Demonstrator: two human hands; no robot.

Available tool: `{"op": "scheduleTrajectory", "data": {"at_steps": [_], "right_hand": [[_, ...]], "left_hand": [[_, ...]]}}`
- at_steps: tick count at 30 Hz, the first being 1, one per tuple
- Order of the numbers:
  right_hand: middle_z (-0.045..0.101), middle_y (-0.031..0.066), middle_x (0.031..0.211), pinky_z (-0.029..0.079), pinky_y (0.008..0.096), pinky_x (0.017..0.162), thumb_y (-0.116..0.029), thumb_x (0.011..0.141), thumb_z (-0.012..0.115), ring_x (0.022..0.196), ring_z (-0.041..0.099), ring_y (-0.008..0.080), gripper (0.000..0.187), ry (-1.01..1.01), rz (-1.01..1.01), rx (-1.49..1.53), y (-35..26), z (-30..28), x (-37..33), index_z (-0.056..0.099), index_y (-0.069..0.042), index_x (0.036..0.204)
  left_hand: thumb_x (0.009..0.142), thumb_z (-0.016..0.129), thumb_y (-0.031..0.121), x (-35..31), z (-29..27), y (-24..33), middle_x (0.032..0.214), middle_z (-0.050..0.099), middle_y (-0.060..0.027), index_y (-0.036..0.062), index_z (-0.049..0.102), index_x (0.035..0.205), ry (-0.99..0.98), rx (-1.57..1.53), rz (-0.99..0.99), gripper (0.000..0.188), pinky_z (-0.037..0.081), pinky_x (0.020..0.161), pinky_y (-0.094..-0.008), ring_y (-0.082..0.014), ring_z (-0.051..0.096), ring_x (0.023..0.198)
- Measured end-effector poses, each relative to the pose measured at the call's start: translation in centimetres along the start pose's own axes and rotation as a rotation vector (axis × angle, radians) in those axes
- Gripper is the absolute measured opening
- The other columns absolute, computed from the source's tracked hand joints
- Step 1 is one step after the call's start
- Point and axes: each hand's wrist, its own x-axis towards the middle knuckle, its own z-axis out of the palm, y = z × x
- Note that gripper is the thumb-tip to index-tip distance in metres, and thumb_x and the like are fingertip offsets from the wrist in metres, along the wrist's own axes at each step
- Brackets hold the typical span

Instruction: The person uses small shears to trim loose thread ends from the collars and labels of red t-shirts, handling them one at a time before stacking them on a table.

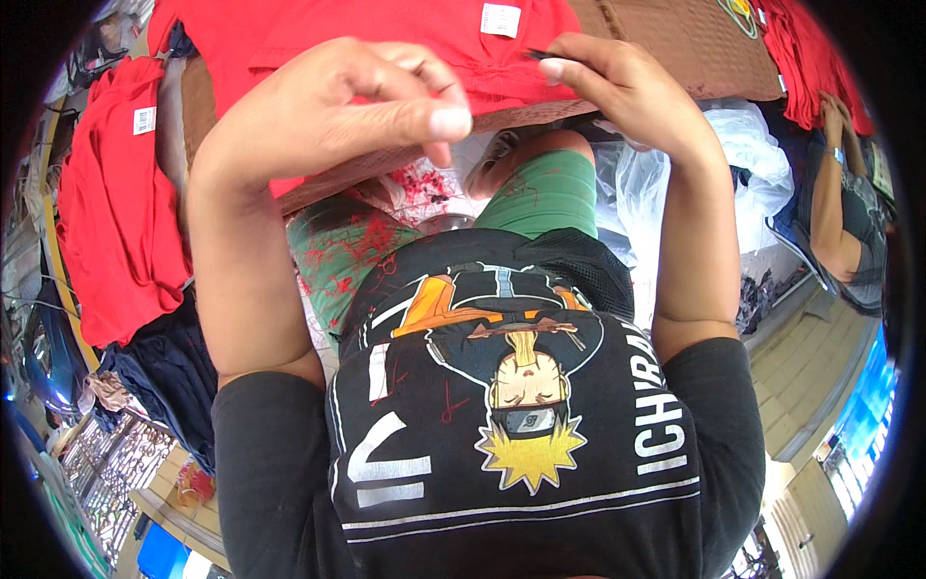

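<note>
A red cloth garment (405,21) with a white tag (502,19) lies spread over the brown work surface (666,43) before me. My left hand (357,111) hovers above its left part, thumb and fingertips curled together. Whatever the left fingertips may hold is hidden or too fine to see. Over the garment's right edge, my right hand (627,92) grips a thin dark pointed tool (536,55) between thumb and forefinger. Only the tip of that tool shows, pointing left toward the cloth; the rest is inside the hand.
More red garments (121,212) hang at the left, above dark cloth (169,372). Red thread scraps (357,241) litter my lap and the floor. Clear plastic sheeting (637,193) bunches under the surface at right. Another person's arm (830,203) reaches to a red garment (805,68) at far right.
</note>
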Motion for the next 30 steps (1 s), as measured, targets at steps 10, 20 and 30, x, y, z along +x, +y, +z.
{"op": "scheduleTrajectory", "data": {"at_steps": [10,20,30], "right_hand": [[0.058,0.0078,0.068,0.046,0.0331,0.063,-0.034,0.093,0.054,0.065,0.059,0.0156,0.034,0.257,-0.093,0.287,1.7,5.4,0.6,0.061,-0.002,0.101],[0.056,0.0013,0.066,0.036,0.0282,0.031,-0.037,0.094,0.051,0.042,0.050,0.0133,0.033,0.139,0.109,0.380,0.6,4.5,0.1,0.059,-0.006,0.096],[0.057,0.0038,0.072,0.043,0.0287,0.061,-0.030,0.095,0.055,0.064,0.049,0.0112,0.029,0.143,-0.080,0.191,2.1,4.6,0.2,0.059,-0.002,0.098]], "left_hand": [[0.079,0.072,0.022,5.4,8.2,-6.5,0.098,0.067,-0.0108,0.0055,0.066,0.103,0.823,0.640,-0.086,0.029,0.052,0.076,-0.0337,-0.0215,0.065,0.087],[0.086,0.065,0.021,5.2,6.6,-6.9,0.089,0.068,-0.0113,0.0048,0.068,0.095,0.763,0.568,-0.084,0.019,0.053,0.072,-0.0336,-0.0258,0.067,0.082],[0.092,0.056,0.022,5.2,5.5,-6.1,0.085,0.070,-0.0102,0.0043,0.063,0.101,0.695,0.443,-0.160,0.021,0.053,0.073,-0.0315,-0.0208,0.069,0.081]]}}
